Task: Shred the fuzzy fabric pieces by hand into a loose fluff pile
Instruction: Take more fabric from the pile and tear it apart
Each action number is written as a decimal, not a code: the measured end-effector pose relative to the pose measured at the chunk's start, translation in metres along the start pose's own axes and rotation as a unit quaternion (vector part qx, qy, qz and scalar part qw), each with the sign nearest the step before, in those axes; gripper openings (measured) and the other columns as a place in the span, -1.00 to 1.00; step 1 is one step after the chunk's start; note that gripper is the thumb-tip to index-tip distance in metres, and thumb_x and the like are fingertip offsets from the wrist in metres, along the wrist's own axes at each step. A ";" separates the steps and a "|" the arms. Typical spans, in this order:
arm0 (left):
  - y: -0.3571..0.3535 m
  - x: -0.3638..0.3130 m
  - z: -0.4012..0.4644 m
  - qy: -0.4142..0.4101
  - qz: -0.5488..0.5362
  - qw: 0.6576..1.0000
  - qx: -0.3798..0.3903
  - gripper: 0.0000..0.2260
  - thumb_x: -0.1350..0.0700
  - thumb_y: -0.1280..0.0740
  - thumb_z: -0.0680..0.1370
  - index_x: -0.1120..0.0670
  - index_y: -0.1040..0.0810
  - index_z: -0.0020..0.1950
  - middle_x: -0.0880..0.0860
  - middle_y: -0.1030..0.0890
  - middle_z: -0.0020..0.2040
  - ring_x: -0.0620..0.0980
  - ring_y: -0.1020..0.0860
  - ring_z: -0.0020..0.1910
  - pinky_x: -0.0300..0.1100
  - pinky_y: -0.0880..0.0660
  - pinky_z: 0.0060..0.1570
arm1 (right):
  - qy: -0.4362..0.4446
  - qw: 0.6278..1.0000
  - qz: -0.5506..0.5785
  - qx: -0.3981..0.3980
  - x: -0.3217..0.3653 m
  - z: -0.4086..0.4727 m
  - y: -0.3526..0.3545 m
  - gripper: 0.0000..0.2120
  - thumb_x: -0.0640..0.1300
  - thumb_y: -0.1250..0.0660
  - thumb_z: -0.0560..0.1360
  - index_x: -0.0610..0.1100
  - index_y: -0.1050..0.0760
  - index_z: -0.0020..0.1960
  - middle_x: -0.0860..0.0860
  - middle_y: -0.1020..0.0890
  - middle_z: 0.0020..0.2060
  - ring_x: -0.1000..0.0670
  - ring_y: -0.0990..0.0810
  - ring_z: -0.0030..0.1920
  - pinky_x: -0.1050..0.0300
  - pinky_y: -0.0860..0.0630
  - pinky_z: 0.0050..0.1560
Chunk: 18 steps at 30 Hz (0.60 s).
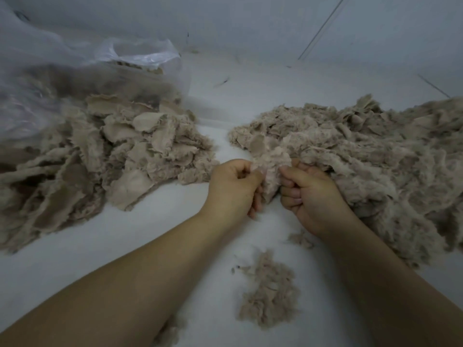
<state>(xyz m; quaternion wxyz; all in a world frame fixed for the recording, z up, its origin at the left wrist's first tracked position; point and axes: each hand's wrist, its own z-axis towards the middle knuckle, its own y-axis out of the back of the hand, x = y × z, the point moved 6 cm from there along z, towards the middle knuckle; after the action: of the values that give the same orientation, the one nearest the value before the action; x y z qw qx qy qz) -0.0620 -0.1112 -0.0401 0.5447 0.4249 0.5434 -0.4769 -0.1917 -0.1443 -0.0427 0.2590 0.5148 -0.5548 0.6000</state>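
The person works over a white table surface (175, 246), with 1 beige fuzzy fabric piece (271, 169) pinched between both hands near the middle. The likeliest trouble, I judge, is that the piece stretches rather than tears, since both grips sit close together on soft pile; fingers could slip off and pull away only a wisp. Loose bits may also drift off: a small tan fluff clump (270, 291) lies near the forearms, well apart from the big loose fluff pile (375, 159) at the right, so the shredded material risks scattering rather than gathering.

The left hand (234, 187) has its fingers curled, pinching the piece's left edge. The right hand (309, 194) grips the right edge, knuckles toward the viewer, resting against the fluff pile. Both forearms reach forward, converging. At the left, a heap of unshredded flat beige fabric pieces (112, 151) spills from a clear plastic bag (140, 53).
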 end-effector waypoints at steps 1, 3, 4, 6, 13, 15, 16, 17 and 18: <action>0.003 -0.001 0.000 -0.019 0.008 1.000 -0.024 -0.80 0.20 -0.34 0.59 0.21 -0.48 -0.22 0.07 -0.45 -0.57 -0.03 -0.39 -0.68 -0.32 -0.28 -0.64 | -0.001 1.000 0.000 0.000 0.000 0.000 0.000 -0.75 -0.30 -0.15 0.63 -0.11 -0.34 -0.21 0.05 -0.33 -0.50 0.20 -0.17 -0.62 0.37 -0.12 -0.64; 0.007 -0.001 0.000 -0.041 -0.017 0.997 -0.057 -0.79 0.26 -0.31 0.59 0.21 -0.48 -0.25 0.08 -0.43 -0.54 -0.04 -0.36 -0.67 -0.34 -0.25 -0.63 | -0.003 1.000 -0.002 -0.003 -0.001 0.001 0.002 -0.74 -0.29 -0.16 0.63 -0.10 -0.33 -0.22 0.06 -0.34 -0.50 0.19 -0.17 -0.61 0.37 -0.13 -0.64; 0.009 -0.002 0.001 -0.045 -0.039 0.996 -0.072 -0.82 0.29 -0.30 0.59 0.21 -0.50 -0.22 0.10 -0.43 -0.51 -0.02 -0.34 -0.67 -0.34 -0.24 -0.62 | -0.003 1.000 -0.002 -0.005 -0.001 0.002 0.002 -0.73 -0.29 -0.16 0.63 -0.09 -0.33 -0.22 0.06 -0.34 -0.50 0.19 -0.17 -0.60 0.37 -0.13 -0.64; 0.010 -0.004 0.003 -0.045 -0.077 0.993 -0.080 -0.91 0.31 -0.27 0.60 0.23 -0.50 -0.11 0.13 -0.44 -0.47 0.01 -0.32 -0.67 -0.33 -0.24 -0.60 | -0.005 1.000 -0.006 -0.009 -0.002 0.004 0.002 -0.74 -0.29 -0.16 0.63 -0.09 -0.34 -0.21 0.06 -0.35 -0.50 0.18 -0.17 -0.60 0.36 -0.13 -0.64; -0.005 -0.007 0.004 -0.071 -0.041 0.997 0.001 -0.74 0.46 -0.24 0.47 0.13 -0.58 -0.21 0.06 -0.61 -0.27 0.05 -0.59 -0.29 -0.07 -0.59 -0.31 | 0.001 1.000 -0.013 0.000 0.000 0.002 0.002 -0.76 -0.37 -0.09 0.61 -0.10 -0.36 -0.13 0.05 -0.34 -0.53 0.17 -0.17 -0.61 0.36 -0.12 -0.63; -0.003 -0.006 0.005 -0.074 -0.040 0.996 -0.006 -0.84 0.35 -0.27 0.41 0.17 -0.58 -0.30 0.03 -0.59 -0.31 0.05 -0.56 -0.28 -0.02 -0.58 -0.25 | -0.009 1.000 0.005 -0.014 0.000 0.003 0.003 -0.71 -0.38 -0.06 0.59 -0.06 -0.35 -0.17 0.04 -0.34 -0.54 0.16 -0.17 -0.63 0.38 -0.10 -0.64; -0.001 -0.004 0.006 -0.066 -0.046 0.997 -0.011 -0.86 0.29 -0.26 0.39 0.19 -0.57 -0.33 0.03 -0.58 -0.36 0.05 -0.55 -0.32 -0.05 -0.57 -0.29 | -0.014 1.000 0.010 -0.020 -0.001 0.004 0.003 -0.70 -0.36 -0.04 0.58 -0.05 -0.34 -0.20 0.04 -0.34 -0.54 0.16 -0.17 -0.64 0.39 -0.10 -0.65; 0.001 -0.002 0.006 -0.056 -0.054 0.997 -0.015 -0.86 0.27 -0.27 0.41 0.21 -0.56 -0.34 0.05 -0.57 -0.39 0.05 -0.54 -0.36 -0.09 -0.54 -0.35 | -0.018 1.000 0.007 -0.023 -0.001 0.004 0.003 -0.71 -0.34 -0.04 0.59 -0.05 -0.34 -0.22 0.04 -0.35 -0.55 0.16 -0.17 -0.64 0.39 -0.10 -0.65; 0.002 0.000 0.007 -0.044 -0.063 0.997 -0.017 -0.84 0.26 -0.30 0.46 0.23 -0.55 -0.32 0.08 -0.57 -0.41 0.07 -0.54 -0.39 -0.12 -0.52 -0.39 | -0.018 1.000 0.000 -0.022 -0.001 0.004 0.002 -0.71 -0.30 -0.05 0.59 -0.06 -0.33 -0.24 0.04 -0.36 -0.55 0.16 -0.17 -0.64 0.39 -0.10 -0.65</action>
<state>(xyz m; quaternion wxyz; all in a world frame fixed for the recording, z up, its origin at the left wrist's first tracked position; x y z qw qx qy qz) -0.0591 -0.1181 -0.0400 0.5443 0.3590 0.5526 -0.5191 -0.1923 -0.1480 -0.0451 0.2605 0.5201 -0.5723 0.5781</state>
